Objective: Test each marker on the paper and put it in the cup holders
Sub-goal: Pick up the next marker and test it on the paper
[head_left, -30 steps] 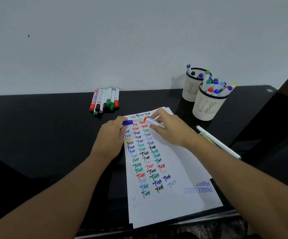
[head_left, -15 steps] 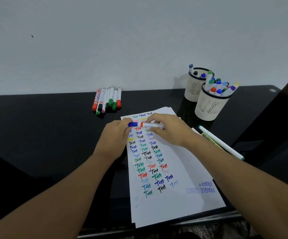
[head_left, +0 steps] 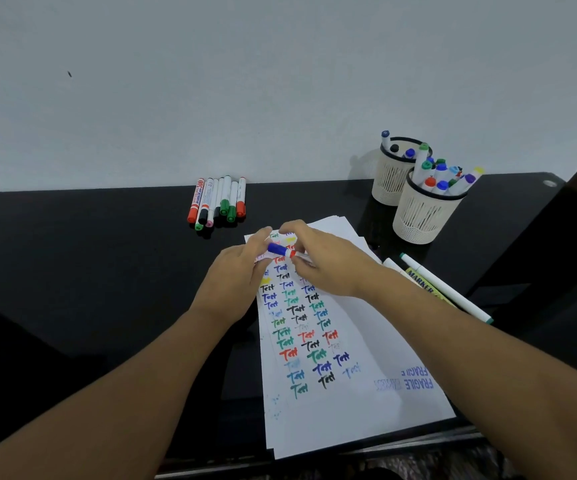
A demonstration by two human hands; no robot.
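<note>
Head view shows us the marker (head_left: pixel 285 252) lying crosswise above the paper (head_left: pixel 366 341), blue cap pinched by our left hand (head_left: pixel 235 275), barrel gripped by our right hand (head_left: pixel 328 261), nearer the cup holders (head_left: pixel 425 209).

Office-like desk: black table (head_left: pixel 72 254) against a bare wall (head_left: pixel 245 81).

Table: you work on a glossy black top (head_left: pixel 72 271).
Wall: a plain pale wall (head_left: pixel 245 81) rises behind it.
Speck: you see one dark mark (head_left: pixel 69 74) upper left.
</note>
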